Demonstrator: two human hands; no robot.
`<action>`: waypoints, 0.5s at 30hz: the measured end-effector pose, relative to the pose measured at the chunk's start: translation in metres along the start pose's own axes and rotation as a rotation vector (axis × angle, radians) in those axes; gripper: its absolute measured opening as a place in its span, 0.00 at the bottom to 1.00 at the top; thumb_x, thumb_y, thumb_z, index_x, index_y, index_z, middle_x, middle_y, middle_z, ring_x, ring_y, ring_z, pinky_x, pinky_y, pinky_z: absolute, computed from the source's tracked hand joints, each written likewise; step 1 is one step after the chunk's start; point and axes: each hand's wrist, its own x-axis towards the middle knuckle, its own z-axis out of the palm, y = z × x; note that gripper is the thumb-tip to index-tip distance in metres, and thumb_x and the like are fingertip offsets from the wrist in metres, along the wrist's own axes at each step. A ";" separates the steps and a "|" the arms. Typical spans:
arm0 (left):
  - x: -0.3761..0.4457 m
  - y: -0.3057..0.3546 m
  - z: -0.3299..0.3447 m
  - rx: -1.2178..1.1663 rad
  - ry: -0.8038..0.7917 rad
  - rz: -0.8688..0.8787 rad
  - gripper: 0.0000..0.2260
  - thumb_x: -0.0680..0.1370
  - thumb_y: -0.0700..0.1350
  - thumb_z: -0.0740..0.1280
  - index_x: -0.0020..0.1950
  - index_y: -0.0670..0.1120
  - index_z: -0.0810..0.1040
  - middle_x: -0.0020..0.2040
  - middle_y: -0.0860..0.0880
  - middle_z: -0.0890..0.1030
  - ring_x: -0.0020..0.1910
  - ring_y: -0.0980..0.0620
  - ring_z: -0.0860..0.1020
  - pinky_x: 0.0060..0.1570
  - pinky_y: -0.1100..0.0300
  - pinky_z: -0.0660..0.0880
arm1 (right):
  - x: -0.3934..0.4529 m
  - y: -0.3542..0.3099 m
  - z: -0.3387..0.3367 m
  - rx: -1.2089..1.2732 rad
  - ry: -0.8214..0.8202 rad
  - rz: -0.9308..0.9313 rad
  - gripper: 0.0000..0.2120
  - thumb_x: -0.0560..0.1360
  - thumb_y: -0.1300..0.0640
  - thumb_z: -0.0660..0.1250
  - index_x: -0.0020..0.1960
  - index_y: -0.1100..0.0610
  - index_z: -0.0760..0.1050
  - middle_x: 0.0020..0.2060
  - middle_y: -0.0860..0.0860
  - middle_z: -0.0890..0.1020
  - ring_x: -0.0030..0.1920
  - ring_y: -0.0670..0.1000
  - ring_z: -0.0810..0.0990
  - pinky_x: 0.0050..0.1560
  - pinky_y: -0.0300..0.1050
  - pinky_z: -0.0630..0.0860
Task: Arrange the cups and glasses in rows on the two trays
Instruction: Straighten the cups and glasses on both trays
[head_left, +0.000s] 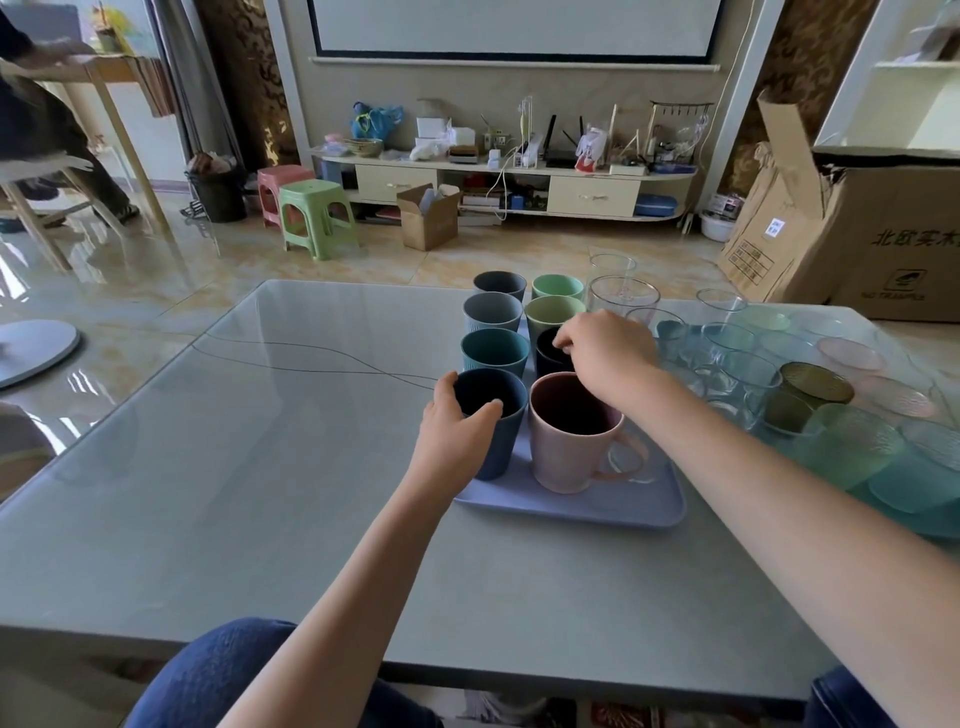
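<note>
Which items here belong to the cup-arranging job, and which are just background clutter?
Job: left hand gripping dark blue cup; right hand on black cup; pink mug; lavender tray; glasses.

Background: green stool, cardboard box, TV cabinet.

Bright daylight, glare on floor (104, 270), wide-angle distortion.

Right-hand tray (935, 525) cut by frame edge, black cup (551, 358) half hidden behind right hand (608, 348)

Glossy tiled floor (182, 270), TV cabinet (509, 182), stools (317, 218).
</note>
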 end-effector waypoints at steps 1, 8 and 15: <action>0.001 0.000 -0.001 0.000 0.006 0.001 0.26 0.78 0.47 0.64 0.74 0.48 0.60 0.68 0.44 0.70 0.64 0.47 0.71 0.64 0.53 0.69 | 0.002 -0.003 0.000 0.038 0.023 -0.031 0.14 0.78 0.59 0.62 0.61 0.50 0.78 0.57 0.56 0.79 0.57 0.61 0.76 0.57 0.51 0.71; 0.005 -0.001 -0.007 0.027 0.014 -0.024 0.21 0.76 0.40 0.60 0.69 0.49 0.65 0.61 0.43 0.75 0.58 0.44 0.75 0.53 0.56 0.72 | 0.008 -0.026 0.007 0.116 -0.168 -0.186 0.14 0.76 0.59 0.65 0.59 0.47 0.80 0.57 0.55 0.76 0.59 0.61 0.73 0.61 0.51 0.70; 0.008 -0.001 -0.012 0.003 -0.001 -0.045 0.20 0.74 0.39 0.60 0.65 0.50 0.68 0.54 0.44 0.77 0.43 0.50 0.75 0.49 0.52 0.78 | 0.009 -0.029 0.012 0.171 -0.105 -0.244 0.12 0.75 0.65 0.65 0.53 0.55 0.83 0.52 0.53 0.84 0.51 0.56 0.81 0.52 0.49 0.78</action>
